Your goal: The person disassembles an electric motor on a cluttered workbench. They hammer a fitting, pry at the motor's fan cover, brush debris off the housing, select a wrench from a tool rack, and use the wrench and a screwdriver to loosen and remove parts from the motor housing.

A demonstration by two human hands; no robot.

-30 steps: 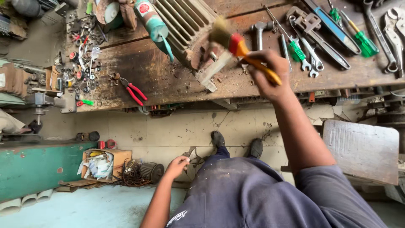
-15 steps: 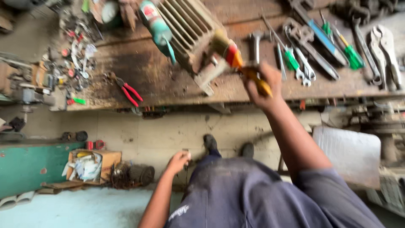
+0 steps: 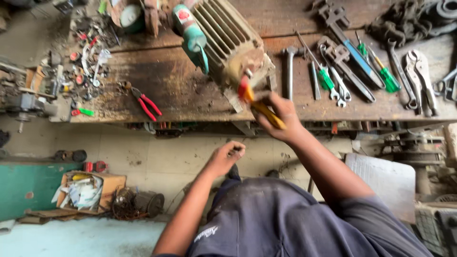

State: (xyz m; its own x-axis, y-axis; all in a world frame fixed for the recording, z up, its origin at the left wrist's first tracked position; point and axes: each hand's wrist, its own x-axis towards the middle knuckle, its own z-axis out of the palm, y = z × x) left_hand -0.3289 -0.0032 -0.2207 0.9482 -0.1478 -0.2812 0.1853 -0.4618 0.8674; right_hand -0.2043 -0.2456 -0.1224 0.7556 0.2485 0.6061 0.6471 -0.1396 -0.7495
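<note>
Hanging loosely curled and holding nothing, my left hand (image 3: pixel 227 157) is resting below the bench edge. I am gripping a yellow-handled brush (image 3: pixel 259 102) in my right hand (image 3: pixel 281 116), its head touching the finned motor housing (image 3: pixel 228 40) just beyond. Red pliers (image 3: pixel 146 103) are lying well left; wrenches (image 3: pixel 342 71) are spreading out to the right.

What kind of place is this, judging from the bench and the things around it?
Most likely a motor repair workshop. A worn wooden workbench carries a finned electric motor that the right hand is cleaning with a brush; spanners and screwdrivers lie alongside, and another small motor sits on the floor.
</note>
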